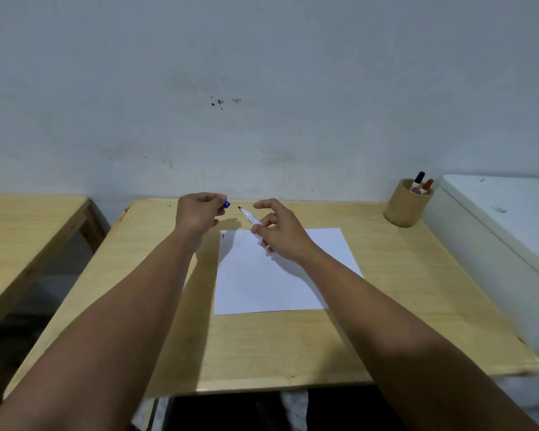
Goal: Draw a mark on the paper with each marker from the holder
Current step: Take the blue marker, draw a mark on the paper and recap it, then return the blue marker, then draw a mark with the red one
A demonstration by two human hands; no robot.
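Head view: white paper [262, 275] lies nearest on my wooden table [386, 306]. Above it, my right hand [277, 231] pinches an uncapped marker [249, 216]; my left hand [196, 213] pinches its blue cap [227, 204]. Farther right, the holder [406, 203] keeps two markers [422, 183].

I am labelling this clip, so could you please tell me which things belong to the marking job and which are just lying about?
Job:
white-barrelled uncapped marker in right hand
blue cap in left hand
white paper sheet
round wooden holder

Lying about:
white cabinet
second wooden table
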